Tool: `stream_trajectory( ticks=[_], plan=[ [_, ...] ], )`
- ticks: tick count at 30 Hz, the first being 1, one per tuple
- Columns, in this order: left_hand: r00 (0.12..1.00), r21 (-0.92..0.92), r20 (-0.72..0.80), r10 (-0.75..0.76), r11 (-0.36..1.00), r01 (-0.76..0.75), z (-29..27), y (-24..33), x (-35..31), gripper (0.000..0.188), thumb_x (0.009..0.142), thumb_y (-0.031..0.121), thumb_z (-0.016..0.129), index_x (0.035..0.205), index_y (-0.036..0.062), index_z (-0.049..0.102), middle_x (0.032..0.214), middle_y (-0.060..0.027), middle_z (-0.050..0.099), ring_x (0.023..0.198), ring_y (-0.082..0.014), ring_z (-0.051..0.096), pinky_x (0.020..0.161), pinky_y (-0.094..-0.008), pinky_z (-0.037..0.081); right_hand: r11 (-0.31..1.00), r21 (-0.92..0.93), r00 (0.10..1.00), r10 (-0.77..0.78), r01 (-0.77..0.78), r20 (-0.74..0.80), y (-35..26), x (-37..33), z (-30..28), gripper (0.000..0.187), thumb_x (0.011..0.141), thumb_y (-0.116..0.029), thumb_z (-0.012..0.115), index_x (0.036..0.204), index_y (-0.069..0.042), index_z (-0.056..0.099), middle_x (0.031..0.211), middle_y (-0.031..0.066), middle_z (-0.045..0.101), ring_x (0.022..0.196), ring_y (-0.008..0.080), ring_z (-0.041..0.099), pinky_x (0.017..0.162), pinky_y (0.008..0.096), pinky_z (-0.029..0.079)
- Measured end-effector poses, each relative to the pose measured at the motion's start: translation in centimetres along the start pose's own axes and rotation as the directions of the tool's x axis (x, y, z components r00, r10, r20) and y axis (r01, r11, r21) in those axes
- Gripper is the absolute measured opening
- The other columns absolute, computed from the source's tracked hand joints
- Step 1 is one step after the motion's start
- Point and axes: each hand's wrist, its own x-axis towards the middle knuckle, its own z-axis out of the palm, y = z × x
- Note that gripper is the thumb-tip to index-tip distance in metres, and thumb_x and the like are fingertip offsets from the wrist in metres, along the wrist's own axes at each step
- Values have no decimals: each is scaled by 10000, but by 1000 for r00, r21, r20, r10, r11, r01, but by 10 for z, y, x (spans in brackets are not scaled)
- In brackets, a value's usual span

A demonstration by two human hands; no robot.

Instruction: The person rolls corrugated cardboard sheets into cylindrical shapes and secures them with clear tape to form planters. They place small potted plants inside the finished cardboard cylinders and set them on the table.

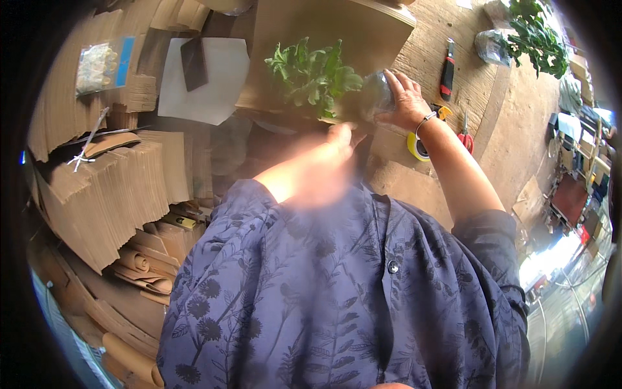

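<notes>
A leafy green potted plant point(314, 76) lies on its side over a brown cardboard sheet or box point(285, 26), its leaves toward the left. Its base, wrapped in clear plastic point(374, 97), is gripped by my right hand point(407, 104), with the fingers curled over the far side. My left hand point(337, 142) is at the near edge of the cardboard, just below the leaves. Glare and blur smear it, so its grip cannot be made out.
Right of the cardboard lie a red-and-black utility knife point(448, 71), red-handled scissors point(466, 139) and a yellow tape roll point(418, 148). Another plastic-wrapped plant point(534, 42) stands at the far right. Stacked cardboard point(123, 188) and a white sheet point(194, 97) are on the left.
</notes>
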Motion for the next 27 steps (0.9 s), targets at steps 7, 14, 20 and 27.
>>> stream_trajectory(
  ticks=[7, 14, 20, 27],
  plan=[
    [1000, -7, 31, 1, 1000, 0, 17, 9, -42, 221, 907, -18, 537, 1114, -45, 611, 1094, -166, 668, 1005, -274, 665, 949, -382, 574, 995, 87, 994, -47, 39, 97, -4, 9, -17, 1167, 585, -481, 889, 1558, -144, 340, 1507, 224, 404, 1336, 471, 414, 1132, 516, 395],
    [992, -199, -105, -68, 979, 46, 25, 21, -59, 307, 901, 73, 492, 1125, -122, 568, 1124, -262, 629, 1054, -383, 647, 1027, -458, 537, 988, 132, 994, -91, 81, 69, -8, 2, -15, 1087, 624, -510, 834, 1537, -142, 374, 1472, 237, 438, 1310, 486, 447, 1099, 511, 430],
    [983, -67, 53, -176, 981, 180, 19, 44, -58, 375, 888, 168, 489, 1108, -118, 591, 1180, -312, 629, 1148, -419, 597, 1049, -512, 479, 990, -75, 983, -130, 121, -127, -24, -31, 9, 947, 762, -416, 759, 1558, -153, 321, 1577, 226, 297, 1442, 489, 287, 1126, 617, 328],
    [960, 393, 258, -104, 920, -6, 11, 53, -61, 355, 917, 164, 517, 1145, -89, 617, 1157, -267, 669, 1152, -366, 612, 1009, -445, 479, 971, -236, 942, -114, 38, -315, -28, -34, 51, 730, 848, -314, 635, 1524, -213, 379, 1582, 186, 292, 1433, 465, 281, 1069, 644, 324]
  ],
)
